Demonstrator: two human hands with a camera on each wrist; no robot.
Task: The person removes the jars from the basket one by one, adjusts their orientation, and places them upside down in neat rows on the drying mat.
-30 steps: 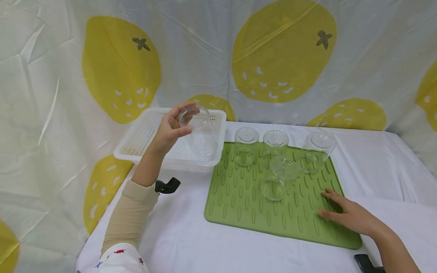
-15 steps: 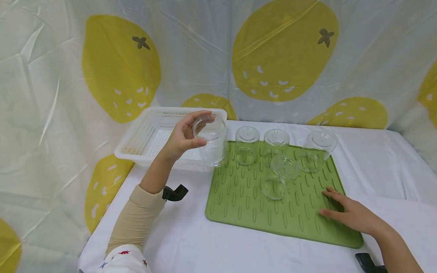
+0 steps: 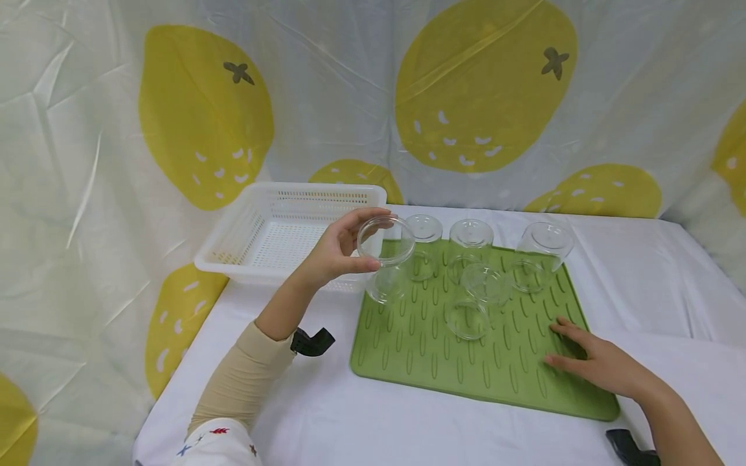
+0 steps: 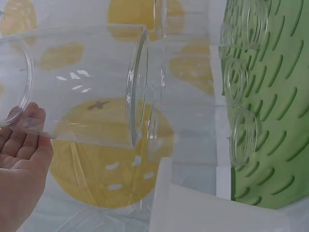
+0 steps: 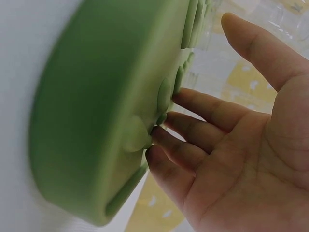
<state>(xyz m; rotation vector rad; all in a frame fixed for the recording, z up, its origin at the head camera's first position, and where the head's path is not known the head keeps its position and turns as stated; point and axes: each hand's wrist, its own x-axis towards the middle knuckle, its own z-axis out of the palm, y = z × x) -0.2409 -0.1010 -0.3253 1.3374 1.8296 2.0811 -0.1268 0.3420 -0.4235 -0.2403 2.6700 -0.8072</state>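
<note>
My left hand [image 3: 340, 252] grips a clear glass [image 3: 387, 275] near its upper end, thumb in front and fingers behind. The glass hangs over the back left corner of the green ridged mat [image 3: 419, 362], overlapping a standing glass [image 3: 428, 233] in the head view. In the left wrist view, the held glass [image 4: 91, 87] has its thick rim towards the mat. Several similar glasses stand base up on the mat, including a back middle one [image 3: 471, 239], a right one [image 3: 544, 243] and a front one [image 3: 484, 285]. My right hand [image 3: 603, 366] rests its extended fingertips on the mat's right side.
A white perforated basket [image 3: 239, 226] stands left of the mat, partly behind my left hand. White cloth [image 3: 326, 414] covers the table. A lemon-print curtain [image 3: 338, 84] hangs behind. Black wrist mounts [image 3: 313, 342] stick out from both wrists.
My left hand has carried the glass from over the basket rightward and towards me, over the mat's left corner. The right hand stays in place.
</note>
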